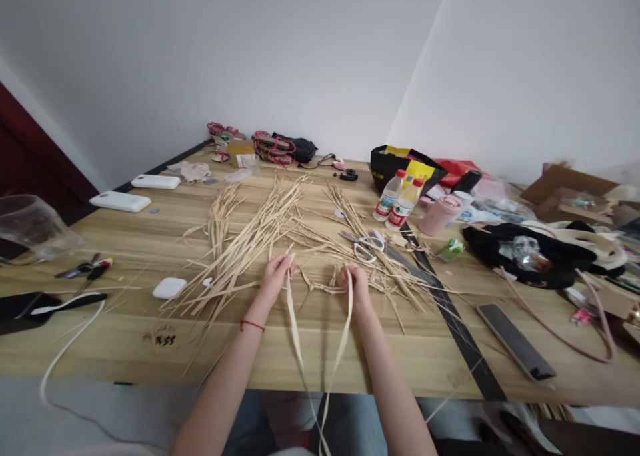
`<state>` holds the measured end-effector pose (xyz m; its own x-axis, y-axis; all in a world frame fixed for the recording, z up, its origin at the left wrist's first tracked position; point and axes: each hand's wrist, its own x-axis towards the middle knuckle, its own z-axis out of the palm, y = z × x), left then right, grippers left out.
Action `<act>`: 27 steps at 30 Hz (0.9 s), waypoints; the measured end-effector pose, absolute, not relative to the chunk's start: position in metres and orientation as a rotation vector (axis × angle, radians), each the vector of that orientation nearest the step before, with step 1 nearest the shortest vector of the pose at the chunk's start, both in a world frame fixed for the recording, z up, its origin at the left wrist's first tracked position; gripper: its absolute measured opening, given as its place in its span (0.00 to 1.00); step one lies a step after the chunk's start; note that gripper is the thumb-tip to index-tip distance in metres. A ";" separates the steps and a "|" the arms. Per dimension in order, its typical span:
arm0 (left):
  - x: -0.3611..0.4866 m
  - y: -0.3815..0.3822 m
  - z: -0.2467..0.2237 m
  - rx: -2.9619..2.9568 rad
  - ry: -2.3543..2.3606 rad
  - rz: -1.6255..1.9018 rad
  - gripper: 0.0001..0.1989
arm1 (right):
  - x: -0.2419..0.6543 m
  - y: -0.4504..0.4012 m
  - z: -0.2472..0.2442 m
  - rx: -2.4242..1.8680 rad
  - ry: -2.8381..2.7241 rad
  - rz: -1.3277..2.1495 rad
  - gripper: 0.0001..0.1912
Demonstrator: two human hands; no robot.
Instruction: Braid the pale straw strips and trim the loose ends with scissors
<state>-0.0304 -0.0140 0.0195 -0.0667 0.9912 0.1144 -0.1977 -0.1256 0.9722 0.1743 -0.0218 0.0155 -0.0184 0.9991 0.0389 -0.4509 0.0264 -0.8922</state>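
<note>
My left hand [278, 274] pinches the upper end of a pale straw strip [295, 329], which hangs down over the table edge. In my right hand [354, 284] the fingers are closed on another length of straw strip [344, 343]; the two lengths converge below the edge, and I cannot tell if they are one piece. A braided straw cord [320, 287] lies on the table between my hands and passes behind the right one. Loose straw [250, 236] spreads in heaps beyond both hands. White-handled scissors [369, 247] rest on straw beyond my right hand.
Two water bottles [400, 203], a pink cup [440, 215] and a black bag [400, 159] stand at the back right. A phone [515, 341] lies at the right front. To the left are a white earphone case [169, 288], keys [85, 268] and a clear plastic container [37, 226].
</note>
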 end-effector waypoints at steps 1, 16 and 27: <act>-0.033 -0.013 0.022 1.010 0.994 1.473 0.16 | 0.180 -0.021 0.019 -0.757 -0.842 1.415 0.16; -0.108 -0.008 0.022 0.086 0.501 1.641 0.14 | 0.267 -0.015 0.016 -0.475 -0.500 0.936 0.07; -0.095 -0.008 0.044 0.945 0.862 2.071 0.16 | 0.268 -0.004 0.008 -0.589 -0.425 0.849 0.07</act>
<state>-0.0952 -0.0080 0.0439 -0.4949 0.7947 0.3515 -0.3107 -0.5396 0.7825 0.2683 -0.0037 0.0083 0.5943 0.7956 0.1173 -0.5701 0.5196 -0.6364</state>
